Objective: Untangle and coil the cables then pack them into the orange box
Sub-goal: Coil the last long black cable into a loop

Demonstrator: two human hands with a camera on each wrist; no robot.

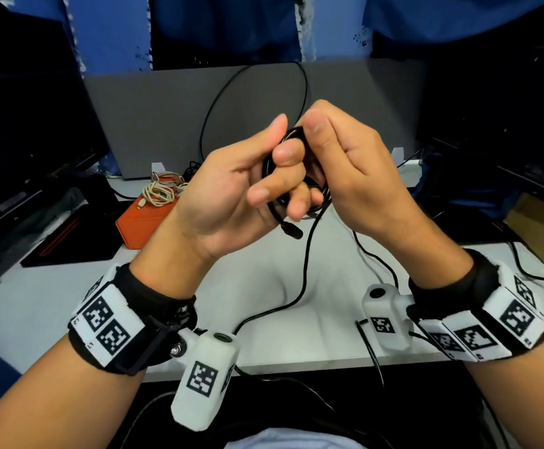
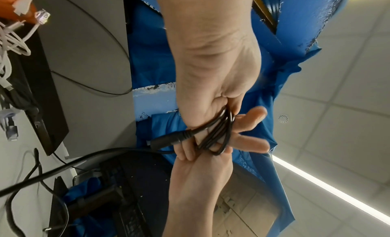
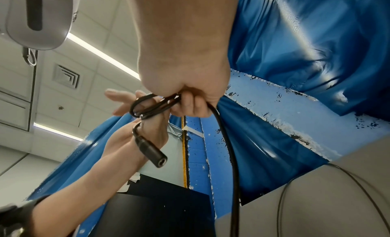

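I hold a black cable [image 1: 296,186] in both hands above the desk, in several small loops. My left hand [image 1: 264,170] has its fingers through the loops [image 2: 219,134], thumb upright. My right hand [image 1: 329,147] pinches the same bundle [image 3: 152,107] from the right. The barrel connector [image 1: 291,230] dangles just below the hands, also seen as the connector [image 3: 151,153]. The loose length [image 1: 306,270] drops to the desk. The orange box [image 1: 141,222] lies at the left behind my left hand, with coiled beige and braided cables [image 1: 162,189] on it.
White desk [image 1: 37,303] with thin black cables [image 1: 377,264] trailing over it and off the front edge. A grey partition [image 1: 154,118] stands behind, with a black wire arching across it. Dark monitors [image 1: 21,140] flank both sides; a black tray [image 1: 70,238] sits left of the box.
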